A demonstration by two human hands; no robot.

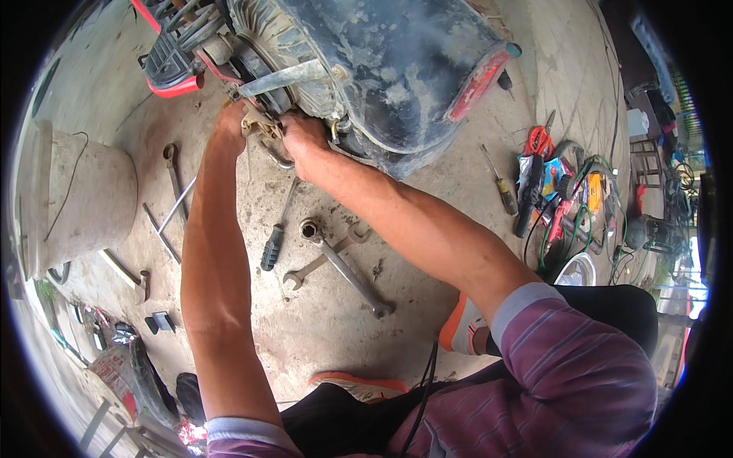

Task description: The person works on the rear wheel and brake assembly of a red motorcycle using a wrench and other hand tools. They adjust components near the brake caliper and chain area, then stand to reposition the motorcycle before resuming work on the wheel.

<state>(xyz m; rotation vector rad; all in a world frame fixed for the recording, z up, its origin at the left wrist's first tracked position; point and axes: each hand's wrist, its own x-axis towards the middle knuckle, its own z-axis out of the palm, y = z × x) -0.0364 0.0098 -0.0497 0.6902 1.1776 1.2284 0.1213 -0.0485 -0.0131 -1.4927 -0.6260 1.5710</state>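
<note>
Both my arms reach forward to the underside of a scuffed black machine (pixel 382 69) with a finned metal casing. My left hand (pixel 231 126) is closed at the left side of a dull tan metal part (pixel 258 122). On the same part's right side, my right hand (pixel 303 137) is closed with fingers bent around it. The fingertips are partly hidden among the machine's parts. A grey metal arm (pixel 282 78) runs just above my hands. Below them, a screwdriver (pixel 272 246) with a dark handle lies on the floor, beside two crossed wrenches, one open-ended (pixel 303 273) and one thicker (pixel 351 278).
At left stands a dirty white bucket (pixel 84 198), near a ring-ended wrench (pixel 171 156) and crossed metal rods (pixel 169 217). A yellow-handled screwdriver (pixel 505 195) lies to the right. Beyond it is a pile with red-handled pliers (pixel 539 141) and green cable (pixel 588 221).
</note>
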